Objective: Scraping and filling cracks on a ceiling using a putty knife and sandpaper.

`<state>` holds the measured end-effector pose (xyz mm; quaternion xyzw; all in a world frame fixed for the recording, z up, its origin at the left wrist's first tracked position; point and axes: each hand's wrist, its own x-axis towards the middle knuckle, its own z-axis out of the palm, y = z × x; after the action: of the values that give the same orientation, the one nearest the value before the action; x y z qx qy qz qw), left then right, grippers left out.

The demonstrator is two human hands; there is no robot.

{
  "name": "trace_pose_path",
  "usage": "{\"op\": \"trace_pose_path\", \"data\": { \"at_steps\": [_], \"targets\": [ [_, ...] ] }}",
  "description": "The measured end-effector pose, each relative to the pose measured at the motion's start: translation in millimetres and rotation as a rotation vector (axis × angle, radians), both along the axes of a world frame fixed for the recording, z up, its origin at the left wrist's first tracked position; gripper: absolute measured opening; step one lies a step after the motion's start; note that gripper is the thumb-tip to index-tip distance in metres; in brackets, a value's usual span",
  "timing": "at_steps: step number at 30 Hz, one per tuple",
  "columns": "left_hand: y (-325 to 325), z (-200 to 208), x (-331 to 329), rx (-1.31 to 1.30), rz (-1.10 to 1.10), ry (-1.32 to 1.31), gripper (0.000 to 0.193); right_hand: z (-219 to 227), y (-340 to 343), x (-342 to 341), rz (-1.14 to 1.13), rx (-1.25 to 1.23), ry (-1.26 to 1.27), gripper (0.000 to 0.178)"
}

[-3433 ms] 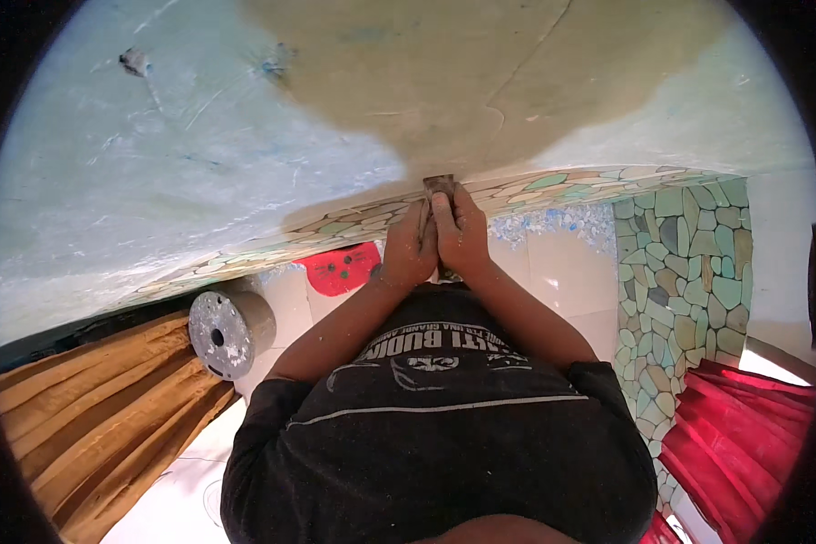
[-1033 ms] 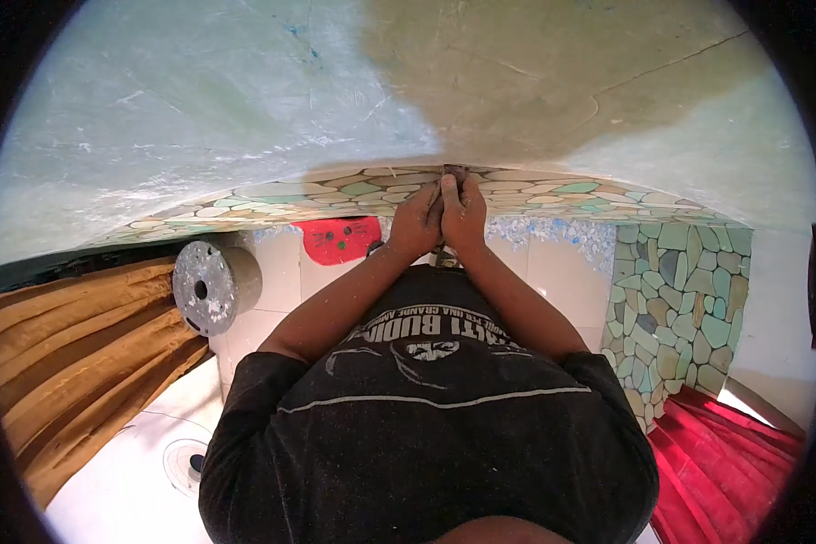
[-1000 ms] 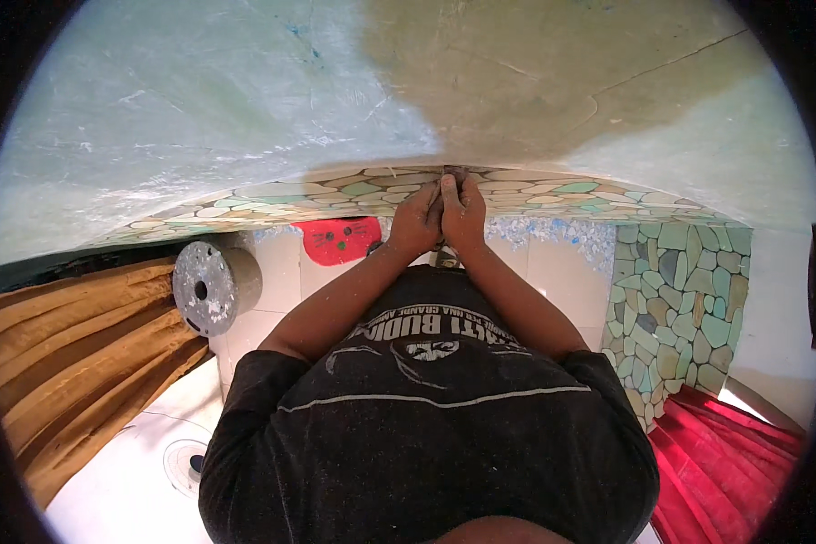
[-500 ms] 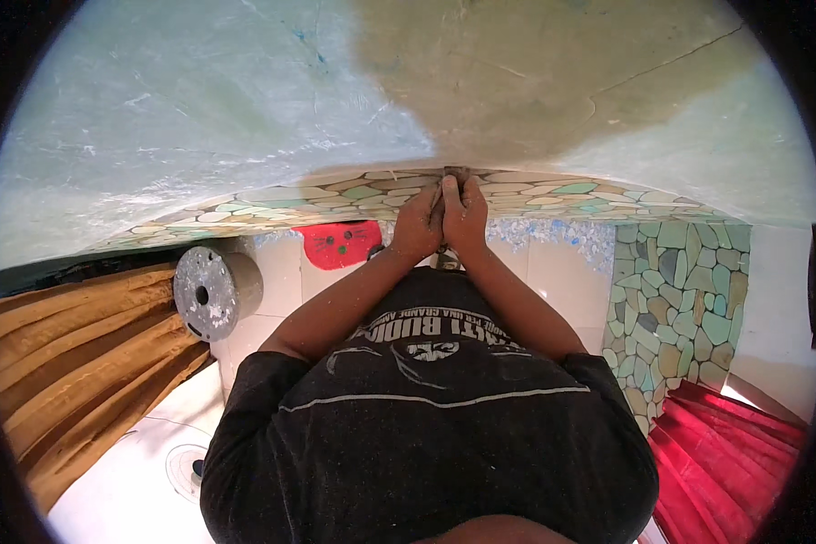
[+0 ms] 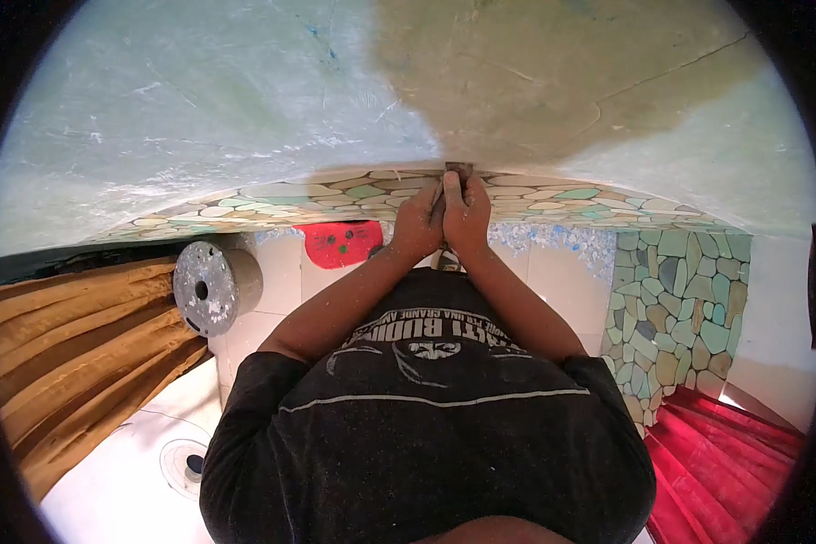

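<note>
My left hand (image 5: 418, 224) and my right hand (image 5: 467, 218) are pressed together at the wall straight ahead, arms stretched out. Their fingers are closed round a small dark flat piece (image 5: 460, 169); only its top edge shows above the fingertips, and the grip hides its kind. That edge rests against or very near the wall (image 5: 245, 91), just where the plain painted surface meets a band of pebble-patterned mosaic (image 5: 363, 192). The upper wall is pale blue-green, with a large brownish patch (image 5: 517, 82) above my hands.
White and blue flakes (image 5: 553, 240) litter the pale floor (image 5: 539, 290) below the wall. A red dotted mat (image 5: 343, 243) lies left of my hands. Farther left are a grey speckled drum-shaped object (image 5: 204, 288) and brown draped cloth (image 5: 82, 354); at right, mosaic (image 5: 675, 299) and red cloth (image 5: 716, 462).
Both hands stay together at nearly the same spot on the wall. Slightly more of the dark piece shows above the fingertips, and the view has shifted a little.
</note>
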<state>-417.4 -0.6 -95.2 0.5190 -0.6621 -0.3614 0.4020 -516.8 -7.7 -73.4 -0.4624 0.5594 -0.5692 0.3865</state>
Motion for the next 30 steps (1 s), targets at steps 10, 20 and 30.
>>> {"op": "trace_pose_path", "data": {
  "at_steps": [10,20,30],
  "targets": [
    [0.8,17.7,5.7,-0.058,0.003,0.007,0.021,-5.6,-2.8,2.9,0.018,-0.067,0.061,0.032],
    [-0.3,20.3,19.9,-0.054,-0.033,-0.009,0.024,-17.8,-1.1,7.0,0.107,0.028,0.055,0.027],
    [-0.2,62.4,20.5,-0.117,-0.011,0.002,0.029,22.9,-8.6,15.6,0.005,-0.078,0.021,0.026]
  ]
}}
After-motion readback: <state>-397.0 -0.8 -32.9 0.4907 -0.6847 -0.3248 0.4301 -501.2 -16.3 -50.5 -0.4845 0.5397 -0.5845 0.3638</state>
